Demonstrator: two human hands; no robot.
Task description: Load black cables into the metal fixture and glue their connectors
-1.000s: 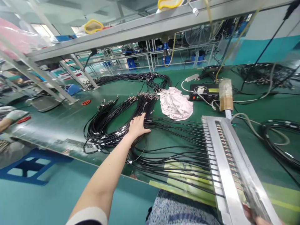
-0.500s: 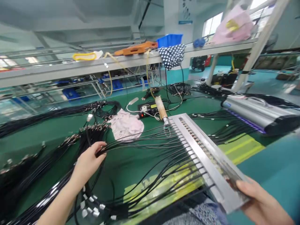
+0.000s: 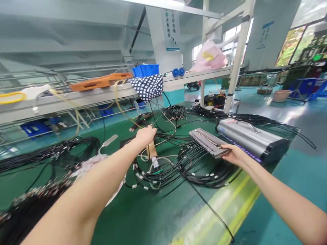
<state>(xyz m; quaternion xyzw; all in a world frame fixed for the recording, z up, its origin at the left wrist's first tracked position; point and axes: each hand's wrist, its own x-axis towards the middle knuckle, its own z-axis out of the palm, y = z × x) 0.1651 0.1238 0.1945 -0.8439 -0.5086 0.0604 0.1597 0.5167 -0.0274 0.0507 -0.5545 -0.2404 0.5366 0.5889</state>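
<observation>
My right hand (image 3: 233, 154) grips the near end of a flat metal fixture (image 3: 208, 142) with a row of slots along it. Black cables (image 3: 173, 139) run out of the fixture's left side, and my left hand (image 3: 146, 135) is closed on a bunch of them, lifted above the green table. Their white-tagged lengths hang and loop below. A wooden-handled tool (image 3: 152, 149) lies just under my left hand, partly hidden. Just beyond the fixture stands a silver box-shaped machine (image 3: 251, 136) with a handle on top and a purple glow along its lower edge.
More black cable bundles (image 3: 46, 154) lie along the table's left side and behind the machine. A pink cloth (image 3: 89, 165) is partly behind my left arm. A shelf (image 3: 173, 80) crosses the back, carrying a blue bin (image 3: 145, 70) and an orange object (image 3: 100, 81).
The fixture has moved away from me toward the silver machine, in my right hand. My left hand has gone forward and right with the cables. The view has turned right.
</observation>
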